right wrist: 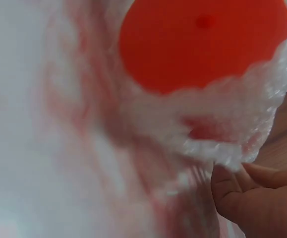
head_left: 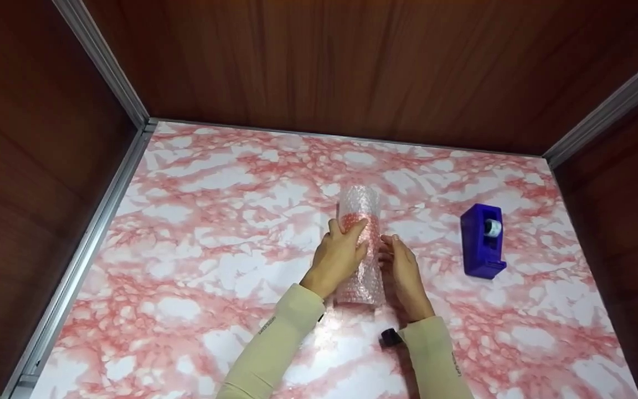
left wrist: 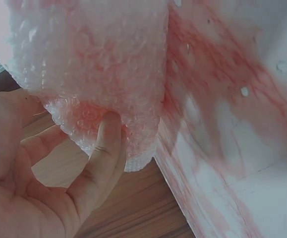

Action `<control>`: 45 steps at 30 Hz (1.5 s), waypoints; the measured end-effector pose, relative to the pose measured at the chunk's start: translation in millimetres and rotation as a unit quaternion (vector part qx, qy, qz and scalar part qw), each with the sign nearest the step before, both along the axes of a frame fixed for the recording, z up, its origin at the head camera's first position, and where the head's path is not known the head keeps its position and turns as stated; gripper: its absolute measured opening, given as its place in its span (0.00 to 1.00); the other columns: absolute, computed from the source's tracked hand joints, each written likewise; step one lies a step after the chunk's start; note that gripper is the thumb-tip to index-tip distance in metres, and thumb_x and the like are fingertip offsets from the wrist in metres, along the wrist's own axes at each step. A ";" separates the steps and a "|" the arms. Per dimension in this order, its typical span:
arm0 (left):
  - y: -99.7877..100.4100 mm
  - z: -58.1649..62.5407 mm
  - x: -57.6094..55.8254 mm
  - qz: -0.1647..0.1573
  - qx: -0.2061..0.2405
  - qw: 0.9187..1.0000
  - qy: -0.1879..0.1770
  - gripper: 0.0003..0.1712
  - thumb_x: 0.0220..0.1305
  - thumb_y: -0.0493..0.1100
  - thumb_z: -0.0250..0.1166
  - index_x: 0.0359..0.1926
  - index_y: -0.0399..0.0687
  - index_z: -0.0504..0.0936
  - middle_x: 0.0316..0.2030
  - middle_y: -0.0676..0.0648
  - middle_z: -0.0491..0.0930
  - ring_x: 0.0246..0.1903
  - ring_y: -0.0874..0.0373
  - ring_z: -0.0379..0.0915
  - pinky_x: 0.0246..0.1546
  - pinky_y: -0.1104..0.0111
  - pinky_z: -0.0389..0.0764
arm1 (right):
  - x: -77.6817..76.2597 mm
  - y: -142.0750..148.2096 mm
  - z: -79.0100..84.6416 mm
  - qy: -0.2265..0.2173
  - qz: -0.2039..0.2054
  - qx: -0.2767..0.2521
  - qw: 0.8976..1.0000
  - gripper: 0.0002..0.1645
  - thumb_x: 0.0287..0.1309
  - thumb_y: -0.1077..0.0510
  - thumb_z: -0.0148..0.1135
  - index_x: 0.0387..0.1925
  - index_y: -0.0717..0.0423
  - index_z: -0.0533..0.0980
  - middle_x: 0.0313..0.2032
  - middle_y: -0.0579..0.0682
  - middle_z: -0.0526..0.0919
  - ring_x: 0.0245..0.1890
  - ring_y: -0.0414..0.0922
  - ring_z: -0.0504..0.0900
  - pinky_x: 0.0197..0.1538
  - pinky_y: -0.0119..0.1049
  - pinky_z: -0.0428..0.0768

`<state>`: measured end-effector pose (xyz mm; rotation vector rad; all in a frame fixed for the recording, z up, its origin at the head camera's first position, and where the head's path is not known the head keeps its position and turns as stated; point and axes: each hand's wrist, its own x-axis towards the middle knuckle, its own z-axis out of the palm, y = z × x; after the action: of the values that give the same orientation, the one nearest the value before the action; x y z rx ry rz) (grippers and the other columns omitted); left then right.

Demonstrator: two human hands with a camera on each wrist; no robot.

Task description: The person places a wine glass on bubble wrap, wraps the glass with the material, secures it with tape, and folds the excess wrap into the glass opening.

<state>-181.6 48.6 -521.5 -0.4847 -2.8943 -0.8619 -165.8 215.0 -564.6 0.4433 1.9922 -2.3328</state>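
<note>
Clear plastic bubble wrap (head_left: 359, 199) goes around one bright red, round thing (right wrist: 205, 44), making a long tube. It lies on the red-and-white marbled table (head_left: 214, 332), about halfway between the left and right edges and well in from the far edge.

It looks light. The wrap is likely soft, squashy and a bit slippery, and its bubbles may pop. The red thing looks smooth and stiffer; I cannot tell if it breaks easily. The middle seems best to hold, because the red fills it. The ends look floppy and may fold in.

The left hand (head_left: 336, 252) grips the wrap, thumb on top. The right hand (head_left: 406, 274) has its fingertips at the wrap's edge on the right side; I cannot tell if they pinch it or just touch.

I count one wrapped tube, one red thing inside, two hands in two pale green sleeves (head_left: 277, 338), and one purple plastic tape holder (head_left: 471, 244) with one small tape ring (head_left: 494, 228), nearer the table's right edge.
</note>
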 end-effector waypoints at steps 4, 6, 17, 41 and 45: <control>1.2 0.7 -0.1 0.003 -0.003 1.000 0.000 0.29 0.72 0.54 0.60 0.71 0.59 0.71 0.51 0.33 0.67 0.32 0.44 0.77 0.29 0.58 0.80 | -1.7 -0.5 4.9 -0.024 -0.016 -0.046 0.999 0.33 0.79 0.46 0.42 0.61 0.73 0.69 0.40 0.51 0.80 0.35 0.42 0.78 0.39 0.32 0.76; 1.5 0.6 0.3 0.005 -0.001 1.000 0.001 0.29 0.72 0.54 0.61 0.71 0.59 0.71 0.51 0.33 0.67 0.32 0.44 0.77 0.29 0.58 0.80 | -1.3 -0.2 7.0 -0.028 -0.012 -0.054 0.998 0.32 0.79 0.45 0.43 0.60 0.72 0.70 0.40 0.51 0.80 0.36 0.42 0.78 0.39 0.32 0.76; -2.6 -2.9 3.8 0.009 0.047 0.999 0.005 0.28 0.72 0.50 0.61 0.71 0.54 0.70 0.48 0.33 0.68 0.32 0.43 0.80 0.29 0.58 0.82 | 7.2 0.6 14.5 0.029 0.026 0.006 0.999 0.28 0.80 0.52 0.41 0.65 0.72 0.67 0.48 0.59 0.81 0.45 0.48 0.81 0.50 0.41 0.77; -35.9 -29.3 7.2 -0.029 0.193 0.976 -0.092 0.32 0.75 0.46 0.57 0.75 0.49 0.60 0.44 0.44 0.76 0.37 0.55 0.74 0.37 0.61 0.77 | 24.2 1.6 26.5 0.143 0.111 0.117 0.976 0.26 0.79 0.58 0.43 0.70 0.68 0.64 0.62 0.64 0.75 0.71 0.51 0.62 0.71 0.50 0.57; -37.3 -31.8 8.2 -0.038 0.208 0.972 -0.107 0.32 0.75 0.43 0.56 0.75 0.46 0.59 0.44 0.44 0.78 0.40 0.54 0.79 0.39 0.63 0.80 | 30.4 -3.4 40.3 0.152 0.121 0.150 0.969 0.24 0.79 0.62 0.42 0.69 0.71 0.64 0.62 0.65 0.75 0.69 0.54 0.65 0.70 0.50 0.59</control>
<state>-173.4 11.3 -553.4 -0.4866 -2.7649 -1.5729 -135.4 211.6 -524.3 -0.1585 2.3879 -2.0583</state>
